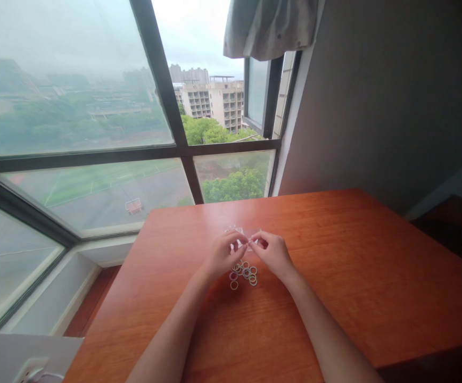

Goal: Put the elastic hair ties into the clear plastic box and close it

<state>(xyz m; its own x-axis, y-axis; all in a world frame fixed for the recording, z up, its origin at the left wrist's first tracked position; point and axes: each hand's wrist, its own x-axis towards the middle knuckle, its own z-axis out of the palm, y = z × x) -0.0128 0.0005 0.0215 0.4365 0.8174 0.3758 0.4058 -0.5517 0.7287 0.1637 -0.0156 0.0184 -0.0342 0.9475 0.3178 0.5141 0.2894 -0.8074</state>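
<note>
My left hand and my right hand meet over the middle of the table, fingertips almost touching. Both are closed in a pinch on what looks like a clear plastic bag, whose crinkled, shiny edges show just beyond the fingers. Its contents, if any, are too small to make out. Several thin, pale round rings lie in a loose, partly overlapping cluster on the wood just below the hands. One ring sits at the near left side of that cluster.
The reddish-brown wooden table reaches to the window frame at the back. A grey wall rises on the right, and a curtain hangs above. A socket with a white plug is at lower left.
</note>
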